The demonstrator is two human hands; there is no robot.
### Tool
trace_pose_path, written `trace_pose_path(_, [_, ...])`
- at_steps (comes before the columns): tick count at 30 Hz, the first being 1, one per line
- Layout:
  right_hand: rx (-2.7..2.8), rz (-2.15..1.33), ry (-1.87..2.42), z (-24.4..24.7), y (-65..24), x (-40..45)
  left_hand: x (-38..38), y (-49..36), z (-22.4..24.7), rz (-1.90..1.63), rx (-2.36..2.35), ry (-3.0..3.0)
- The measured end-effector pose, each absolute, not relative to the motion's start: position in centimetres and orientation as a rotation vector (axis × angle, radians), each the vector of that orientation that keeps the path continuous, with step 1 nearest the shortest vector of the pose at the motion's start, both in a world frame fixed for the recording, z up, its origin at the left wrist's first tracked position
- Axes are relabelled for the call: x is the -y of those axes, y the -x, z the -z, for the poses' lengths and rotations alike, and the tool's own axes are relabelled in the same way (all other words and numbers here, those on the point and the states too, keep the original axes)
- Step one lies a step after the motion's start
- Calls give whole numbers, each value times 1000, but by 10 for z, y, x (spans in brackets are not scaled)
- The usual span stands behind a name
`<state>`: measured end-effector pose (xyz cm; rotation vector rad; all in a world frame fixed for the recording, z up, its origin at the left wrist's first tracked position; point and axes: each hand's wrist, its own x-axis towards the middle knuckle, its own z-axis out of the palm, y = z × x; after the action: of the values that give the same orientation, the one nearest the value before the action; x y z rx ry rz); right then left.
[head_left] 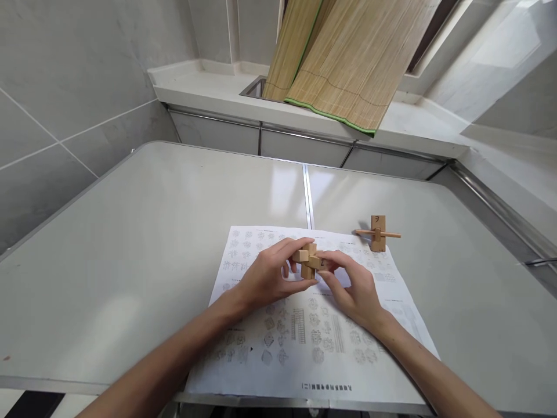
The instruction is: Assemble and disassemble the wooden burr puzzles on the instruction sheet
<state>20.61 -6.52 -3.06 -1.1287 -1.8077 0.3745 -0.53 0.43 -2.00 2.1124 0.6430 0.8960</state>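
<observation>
Both hands hold a small wooden interlocking puzzle [308,259] made of crossed blocks, raised over a printed sheet. My left hand [275,270] grips it from the left, thumb at its lower end and index finger at its top. From the right, my right hand [350,284] pinches a block that sticks out and bears a dark handwritten mark. The inner joints of the puzzle are partly hidden by fingers. Under the hands lies the large white instruction sheet [300,371], covered with small line drawings of puzzle shapes.
Another wooden piece [378,242], with a thin stick through it, stands at the sheet's upper right edge. The light folding table [130,261] has a seam down its middle. Behind it is a counter [209,96] with a sink and a bamboo mat [348,69] hanging over the edge.
</observation>
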Motion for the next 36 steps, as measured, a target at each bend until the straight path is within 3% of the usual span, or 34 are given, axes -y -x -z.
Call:
trace_pose_path(8, [1684,-656,1289,33,-212,61,-5,5,9,-901,-571,-1924])
trace_pose_path(15, [1569,-1164,1204,19,-213,64,-5,10,4,-803,-482,-2010])
trace_pose_path(23, [1543,-1236,1222,19,-217,61,-7,11,6,-824,-399,-2036])
trace_pose_path(32, [984,-1837,1030,12,-222,50,-14,12,6,-830,-783,-1793])
trace_pose_path(36, [650,-1808,978,13,-232,43,-20,14,3,-829,-1058,-1652])
